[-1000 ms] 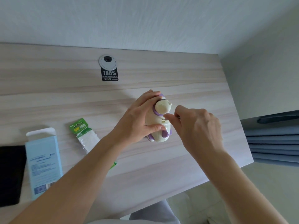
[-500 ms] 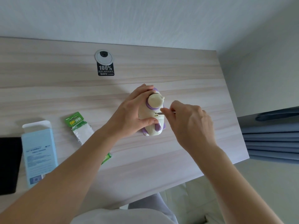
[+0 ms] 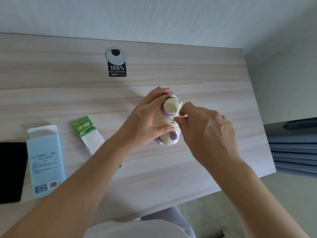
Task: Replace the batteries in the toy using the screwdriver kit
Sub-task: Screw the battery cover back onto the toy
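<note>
- Toy (image 3: 164, 121) sits right of the desk's (image 3: 205, 74) middle, between both hands.
- Black flat object (image 3: 12, 170) lies at the left edge, a blue box (image 3: 45, 162) just beside it, and a green battery pack (image 3: 89, 133) further right.
- Left hand (image 3: 144, 122) grips the toy, fingers and thumb curled round its body.
- Right hand (image 3: 205, 133) pinches a slim, mostly hidden screwdriver (image 3: 175, 118), its tip at the toy's back.

A home study, by appearances: a pale wood-grain desk (image 3: 188, 69) with a cable grommet (image 3: 115, 55) stood against a white wall (image 3: 154, 18), blue pleated fabric (image 3: 295, 152) beside it.
</note>
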A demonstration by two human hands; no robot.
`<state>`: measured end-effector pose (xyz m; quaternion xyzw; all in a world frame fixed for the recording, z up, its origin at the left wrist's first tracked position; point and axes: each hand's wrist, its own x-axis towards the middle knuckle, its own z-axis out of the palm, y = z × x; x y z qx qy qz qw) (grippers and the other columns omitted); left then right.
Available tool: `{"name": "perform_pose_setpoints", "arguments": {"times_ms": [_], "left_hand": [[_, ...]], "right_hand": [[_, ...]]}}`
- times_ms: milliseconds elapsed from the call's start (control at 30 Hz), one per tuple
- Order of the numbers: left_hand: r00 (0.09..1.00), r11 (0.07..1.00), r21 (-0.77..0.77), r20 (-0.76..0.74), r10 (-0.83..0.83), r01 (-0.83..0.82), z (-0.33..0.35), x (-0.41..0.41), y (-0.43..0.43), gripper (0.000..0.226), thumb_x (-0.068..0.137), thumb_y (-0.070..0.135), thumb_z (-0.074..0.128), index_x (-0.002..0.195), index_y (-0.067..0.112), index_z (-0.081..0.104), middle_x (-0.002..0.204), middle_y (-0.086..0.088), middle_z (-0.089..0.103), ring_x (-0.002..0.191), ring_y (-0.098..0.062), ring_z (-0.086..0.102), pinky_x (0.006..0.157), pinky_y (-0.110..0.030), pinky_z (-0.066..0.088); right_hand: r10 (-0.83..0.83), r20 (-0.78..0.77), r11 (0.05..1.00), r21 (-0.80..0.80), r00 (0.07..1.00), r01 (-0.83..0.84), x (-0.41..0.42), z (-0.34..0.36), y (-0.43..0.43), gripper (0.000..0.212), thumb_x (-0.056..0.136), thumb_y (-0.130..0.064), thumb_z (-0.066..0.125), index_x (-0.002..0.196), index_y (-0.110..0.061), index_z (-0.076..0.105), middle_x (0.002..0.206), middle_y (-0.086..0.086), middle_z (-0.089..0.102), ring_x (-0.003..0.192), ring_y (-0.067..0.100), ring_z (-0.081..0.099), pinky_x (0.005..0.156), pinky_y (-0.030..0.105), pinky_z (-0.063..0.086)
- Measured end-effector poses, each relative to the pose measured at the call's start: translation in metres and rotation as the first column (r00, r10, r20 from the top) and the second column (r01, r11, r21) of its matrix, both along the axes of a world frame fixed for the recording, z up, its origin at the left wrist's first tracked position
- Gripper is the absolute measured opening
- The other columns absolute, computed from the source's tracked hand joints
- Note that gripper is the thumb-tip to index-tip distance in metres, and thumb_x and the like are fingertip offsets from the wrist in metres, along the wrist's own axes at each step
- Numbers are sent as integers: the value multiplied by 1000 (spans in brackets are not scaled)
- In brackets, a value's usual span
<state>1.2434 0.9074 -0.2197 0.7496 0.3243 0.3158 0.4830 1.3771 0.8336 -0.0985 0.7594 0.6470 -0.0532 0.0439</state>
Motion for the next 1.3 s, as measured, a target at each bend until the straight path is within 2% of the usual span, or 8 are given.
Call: {"name": "perform_pose_setpoints", "arguments": {"times_ms": [133, 333, 533, 600, 867, 1067, 1167, 1300], "left_hand": [[1000, 1000, -4, -21, 0, 0, 0, 0, 1, 72, 74, 26, 83, 138, 10, 53, 152, 1, 42, 148, -17, 30, 120, -31, 28], [999, 999, -31, -34, -6, 5, 1, -2, 3, 74, 74, 25, 85, 139, 14, 52, 152, 6, 41, 149, -11, 28, 121, -29, 26], [1000, 1000, -21, -25, -12, 11, 0, -2, 3, 74, 74, 24, 86, 139, 12, 52, 153, 4, 41, 149, -15, 29, 121, -31, 27], [1000, 1000, -21, -23, -9, 9, 0, -1, 3, 74, 74, 24, 86, 139, 13, 52, 152, 4, 41, 149, -16, 29, 121, -33, 27], [1000, 1000, -19, -27, -10, 10, 0, -3, 2, 72, 75, 25, 84, 139, 16, 51, 152, 8, 40, 149, -12, 27, 121, -29, 26], [1000, 1000, -13, -26, -12, 12, 1, 1, 2, 74, 74, 21, 85, 140, 14, 51, 152, 6, 40, 148, -13, 29, 119, -25, 28], [1000, 1000, -14, -25, -8, 8, 0, -1, 2, 75, 74, 22, 86, 140, 15, 51, 152, 6, 40, 148, -14, 29, 120, -28, 28], [1000, 1000, -17, -28, -7, 6, 0, -1, 1, 75, 74, 23, 86, 140, 16, 51, 152, 8, 40, 148, -12, 28, 119, -24, 26]], "right_hand": [[49, -27, 999, 12, 998, -49, 5, 1, -3, 22, 89, -17, 66, 92, -22, 45, 60, -4, 47, 49, 27, 47, 45, 31, 37], [-77, -4, 996, 48, 997, 78, 12, -5, 6, 50, 96, -50, 51, 65, -13, 39, 48, 2, 35, 43, 26, 29, 45, 25, 16], [11, -140, 999, -47, 990, -18, 11, 8, -3, 10, 97, -32, 53, 102, -26, 46, 86, -8, 63, 68, 27, 59, 58, 38, 51], [49, -111, 997, -59, 993, -56, 9, 9, -4, 8, 97, -21, 52, 98, -24, 45, 77, -6, 58, 60, 28, 53, 53, 37, 47], [7, 72, 999, -40, 997, -4, 2, 6, 12, 41, 98, -44, 53, 72, -18, 34, 53, -1, 32, 44, 20, 28, 46, 27, 17], [1, -112, 996, -92, 994, -12, 7, 14, 8, 10, 98, -34, 50, 103, -26, 48, 88, -6, 64, 76, 29, 61, 64, 38, 52], [37, -73, 995, -93, 997, -44, 6, 13, 5, 10, 99, -28, 49, 93, -24, 42, 80, -5, 62, 68, 30, 57, 59, 37, 49], [-59, 4, 996, -71, 998, 59, 7, 6, 2, 35, 99, -49, 45, 85, -17, 48, 64, 0, 54, 60, 32, 50, 54, 32, 37]]}}
